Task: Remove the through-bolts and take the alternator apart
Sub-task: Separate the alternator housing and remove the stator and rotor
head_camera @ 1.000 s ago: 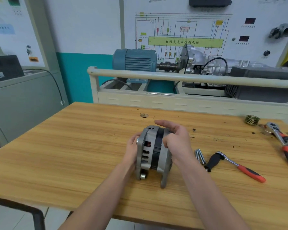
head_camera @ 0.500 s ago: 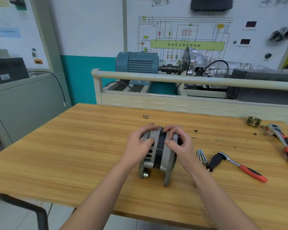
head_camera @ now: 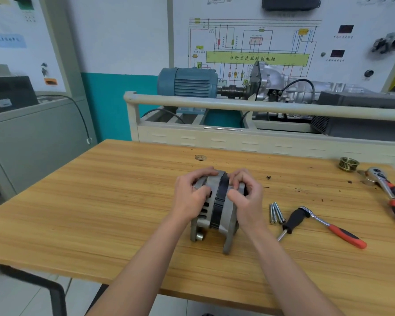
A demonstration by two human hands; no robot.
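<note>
Alternator (head_camera: 217, 208): grey halves, black mid band, upright on table (head_camera: 100, 201), both hands' fingers (head_camera: 201, 173) curled round it.

Both forearms extend forward, converging. Left hand (head_camera: 190, 197) and right hand (head_camera: 245, 197) face each other, fingers curled, gripping the alternator (head_camera: 217, 209) from opposite sides.

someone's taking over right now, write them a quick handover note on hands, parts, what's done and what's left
Left hand grips the left end of the grey metal alternator; right hand grips its right end.
The alternator stands on the wooden table, both halves together.
Done: loose silver through-bolts lie right of it, beside the red-handled ratchet.
Left: pull the housing halves apart. Whether any bolts remain fitted cannot be seen.
</note>
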